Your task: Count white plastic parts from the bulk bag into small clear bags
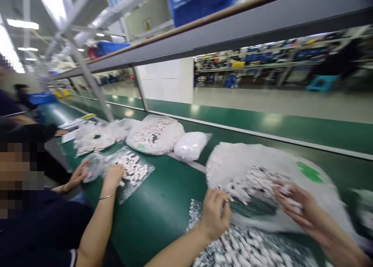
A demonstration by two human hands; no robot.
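Observation:
My right hand (297, 207), fingers curled, holds a few small white parts (297, 207) above a large white plastic bag (247, 158). Inside that bag's opening lies a heap of similar white parts with dark spots (259, 181); their exact kind is too blurred to tell. My left hand (216, 212) is bent with thumb and fingers drawn together at the bag's near left edge; whatever it pinches is too small to make out. Below both hands, many loose white parts (247, 245) are spread on a clear plastic sheet or bag (194, 216).
To the left, a co-worker's hands (113, 175) handle white parts on another clear bag (128, 193). Along the green bench (163, 193) sit a bulging white bag (192, 146) and an opened bag of parts (171, 143). A shelf (204, 45) with blue bins (201, 5) crosses overhead.

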